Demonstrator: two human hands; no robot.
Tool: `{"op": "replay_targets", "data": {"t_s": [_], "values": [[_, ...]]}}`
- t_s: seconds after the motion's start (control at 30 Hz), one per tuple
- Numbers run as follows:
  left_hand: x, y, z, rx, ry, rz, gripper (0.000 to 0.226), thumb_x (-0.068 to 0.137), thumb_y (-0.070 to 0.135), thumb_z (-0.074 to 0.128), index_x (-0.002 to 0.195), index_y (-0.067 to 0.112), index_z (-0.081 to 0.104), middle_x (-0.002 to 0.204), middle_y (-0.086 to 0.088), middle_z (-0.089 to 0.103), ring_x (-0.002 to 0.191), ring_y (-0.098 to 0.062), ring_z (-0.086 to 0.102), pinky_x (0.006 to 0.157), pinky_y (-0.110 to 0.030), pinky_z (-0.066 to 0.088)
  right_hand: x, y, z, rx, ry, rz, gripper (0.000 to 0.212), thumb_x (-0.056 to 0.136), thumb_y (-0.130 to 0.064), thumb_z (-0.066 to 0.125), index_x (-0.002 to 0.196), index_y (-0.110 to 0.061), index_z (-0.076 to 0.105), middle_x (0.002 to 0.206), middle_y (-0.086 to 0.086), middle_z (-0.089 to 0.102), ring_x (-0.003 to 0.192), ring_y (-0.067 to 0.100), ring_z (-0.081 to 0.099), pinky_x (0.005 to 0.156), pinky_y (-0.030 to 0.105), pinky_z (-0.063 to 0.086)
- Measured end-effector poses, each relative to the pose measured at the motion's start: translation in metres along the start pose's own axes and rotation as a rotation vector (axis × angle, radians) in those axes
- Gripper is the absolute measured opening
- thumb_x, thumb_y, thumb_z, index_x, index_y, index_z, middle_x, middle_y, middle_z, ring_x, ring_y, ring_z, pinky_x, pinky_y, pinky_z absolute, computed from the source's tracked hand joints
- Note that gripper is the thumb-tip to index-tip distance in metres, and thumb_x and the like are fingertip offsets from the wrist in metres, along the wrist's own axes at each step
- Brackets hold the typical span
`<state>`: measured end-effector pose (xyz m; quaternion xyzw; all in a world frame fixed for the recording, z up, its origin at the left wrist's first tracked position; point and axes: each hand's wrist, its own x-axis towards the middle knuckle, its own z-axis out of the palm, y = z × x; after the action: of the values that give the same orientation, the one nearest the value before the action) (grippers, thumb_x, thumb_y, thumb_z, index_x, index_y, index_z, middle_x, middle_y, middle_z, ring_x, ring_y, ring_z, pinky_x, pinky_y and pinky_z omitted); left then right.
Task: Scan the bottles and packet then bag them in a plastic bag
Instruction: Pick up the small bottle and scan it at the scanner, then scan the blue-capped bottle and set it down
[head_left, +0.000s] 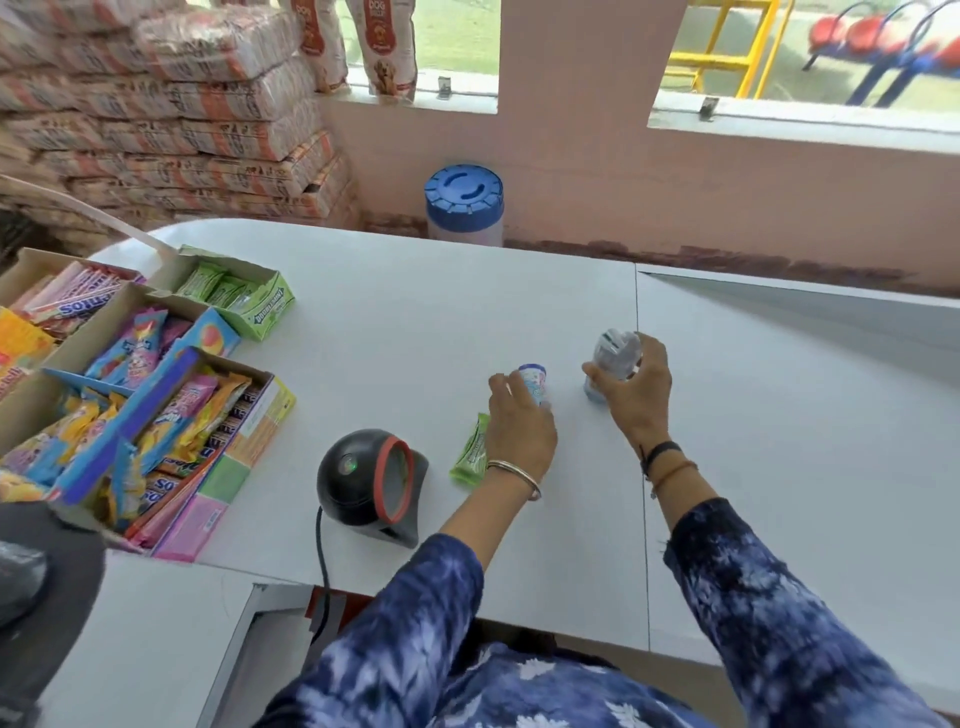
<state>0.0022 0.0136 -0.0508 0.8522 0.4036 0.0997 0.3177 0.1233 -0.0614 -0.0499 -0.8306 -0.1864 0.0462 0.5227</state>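
Observation:
On the white counter (415, 322) stand two small bottles. My left hand (519, 426) is closed around the purple-capped bottle (535, 379) in the middle. My right hand (631, 387) grips the pale, white-topped bottle (615, 353) further right, which is blurred and tilted. A green packet (470, 457) lies flat on the counter just left of my left wrist. The black scanner (371, 483) with a red ring sits to the left of the packet, its window facing right. No plastic bag is in view.
Open cardboard boxes of sweets and gum (130, 384) crowd the counter's left side. A blue-lidded jar (464, 205) stands behind the far edge by the wall. Stacked sacks (171, 114) fill the back left. The scanner's cable (323, 561) runs down toward me.

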Motion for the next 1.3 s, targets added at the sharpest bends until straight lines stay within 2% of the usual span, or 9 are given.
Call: {"op": "replay_targets", "data": {"t_s": [0.2, 0.4, 0.57, 0.7, 0.8, 0.97, 1.1, 1.2, 1.3], "values": [[0.049, -0.005, -0.014, 0.664, -0.239, 0.429, 0.054, 0.088, 0.008, 0.051, 0.136, 0.026, 0.034, 0.158, -0.001, 0.006, 0.132, -0.032, 0.025, 0.089, -0.041, 0.044, 0.006, 0.008, 0.005, -0.082, -0.011, -0.022, 0.072, 0.071, -0.027, 0.080, 0.127, -0.006, 0.042, 0.123, 0.015, 0.047, 0.113, 0.022, 0.044, 0.099, 0.034, 0.036], [0.047, -0.024, -0.012, 0.640, -0.158, 0.441, 0.032, 0.085, 0.009, 0.051, 0.117, 0.016, 0.049, 0.130, -0.003, 0.051, 0.117, -0.026, 0.044, 0.085, -0.037, 0.040, -0.045, 0.011, 0.012, -0.197, 0.142, -0.142, 0.036, 0.076, -0.014, 0.061, 0.108, -0.004, 0.047, 0.095, 0.011, 0.047, 0.084, 0.019, 0.040, 0.079, 0.016, 0.025], [0.018, -0.031, -0.017, -0.050, -0.139, 0.117, 0.028, 0.084, 0.021, 0.063, 0.106, 0.006, 0.057, 0.097, -0.011, 0.061, 0.085, -0.025, 0.056, 0.071, -0.031, 0.047, -0.068, 0.014, 0.015, -0.131, 0.067, -0.074, 0.007, 0.087, -0.010, 0.054, 0.089, -0.006, 0.048, 0.083, 0.004, 0.045, 0.077, 0.018, 0.041, 0.071, 0.024, 0.031], [-0.018, -0.015, -0.029, -0.820, -0.332, -0.286, 0.029, 0.097, 0.029, 0.042, 0.109, 0.006, 0.055, 0.082, -0.011, 0.064, 0.057, -0.012, 0.053, 0.050, -0.018, 0.042, -0.068, -0.001, 0.013, 0.140, -0.034, 0.075, 0.010, 0.093, -0.026, 0.048, 0.087, -0.018, 0.048, 0.085, 0.002, 0.054, 0.077, 0.018, 0.048, 0.070, 0.030, 0.040], [-0.042, -0.003, -0.039, -1.326, -0.512, -0.462, 0.035, 0.098, 0.034, 0.034, 0.097, 0.010, 0.060, 0.060, -0.004, 0.066, 0.046, -0.010, 0.053, 0.044, -0.019, 0.041, -0.065, -0.016, 0.008, 0.512, -0.348, 0.226, 0.022, 0.088, -0.038, 0.042, 0.097, -0.026, 0.058, 0.099, 0.000, 0.063, 0.087, 0.016, 0.055, 0.072, 0.026, 0.046], [-0.068, 0.009, -0.034, -1.506, -0.468, -0.427, 0.049, 0.098, 0.043, 0.025, 0.102, 0.006, 0.057, 0.067, -0.010, 0.067, 0.049, -0.013, 0.061, 0.045, -0.019, 0.048, -0.056, -0.034, -0.008, 0.923, -0.671, 0.324, 0.033, 0.087, -0.027, 0.046, 0.115, -0.017, 0.058, 0.103, 0.001, 0.072, 0.087, 0.015, 0.067, 0.073, 0.029, 0.058], [-0.083, 0.010, -0.029, -1.209, -0.206, -0.157, 0.031, 0.089, 0.019, 0.058, 0.112, 0.015, 0.039, 0.102, -0.009, 0.061, 0.074, -0.012, 0.067, 0.066, -0.019, 0.056, -0.056, -0.045, -0.012, 1.005, -0.657, 0.284, 0.030, 0.088, -0.025, 0.045, 0.113, -0.015, 0.058, 0.102, 0.004, 0.070, 0.084, 0.016, 0.067, 0.072, 0.029, 0.058], [-0.091, 0.009, -0.032, -1.240, -0.016, -0.221, 0.033, 0.084, 0.006, 0.064, 0.105, 0.022, 0.043, 0.103, -0.006, 0.061, 0.080, -0.013, 0.067, 0.069, -0.017, 0.057, -0.061, -0.053, -0.006, 0.937, -0.669, 0.238, 0.028, 0.091, -0.021, 0.045, 0.116, -0.013, 0.054, 0.110, 0.008, 0.065, 0.089, 0.019, 0.067, 0.079, 0.033, 0.057], [-0.095, 0.000, -0.039, -1.556, 0.139, -0.371, 0.031, 0.091, 0.005, 0.053, 0.121, 0.010, 0.046, 0.108, -0.007, 0.062, 0.081, -0.012, 0.068, 0.069, -0.015, 0.057, -0.073, -0.061, 0.005, 0.713, -0.702, 0.135, 0.028, 0.095, -0.013, 0.049, 0.123, -0.011, 0.051, 0.121, 0.010, 0.063, 0.107, 0.026, 0.063, 0.094, 0.041, 0.053]]}}
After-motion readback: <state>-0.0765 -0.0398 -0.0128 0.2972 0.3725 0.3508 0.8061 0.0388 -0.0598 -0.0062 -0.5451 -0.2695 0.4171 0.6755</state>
